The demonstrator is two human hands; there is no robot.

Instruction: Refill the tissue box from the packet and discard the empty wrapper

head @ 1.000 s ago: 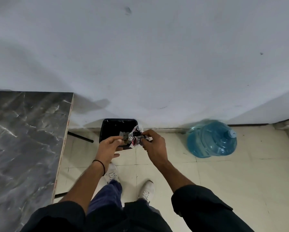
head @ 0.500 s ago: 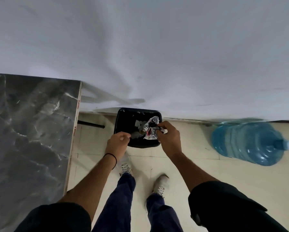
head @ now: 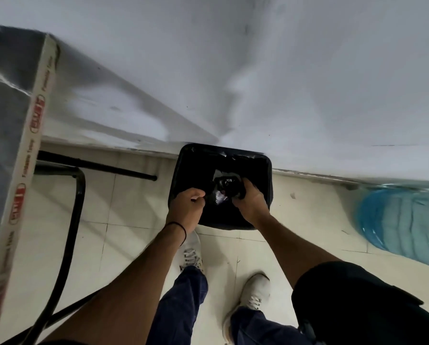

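A black bin [head: 268, 170] lined with a dark bag stands on the floor against the wall. The crumpled tissue wrapper [head: 227, 186], dark with silvery patches, is just inside the bin's mouth. My right hand [head: 251, 203] grips it from the right. My left hand [head: 186, 208] hovers over the bin's left rim with its fingers curled shut, right beside the wrapper; whether it touches the wrapper is unclear. No tissue box is in view.
A grey marble table with a taped edge [head: 35, 120] fills the left, its black legs [head: 77, 207] reaching the tiled floor. A blue water jug [head: 402, 220] lies on the right by the wall. My shoes [head: 192, 252] stand just in front of the bin.
I have moved closer and bent over the bin. Both hands went down, and the right hand now holds the wrapper inside the bin's mouth. The left hand released it earlier.
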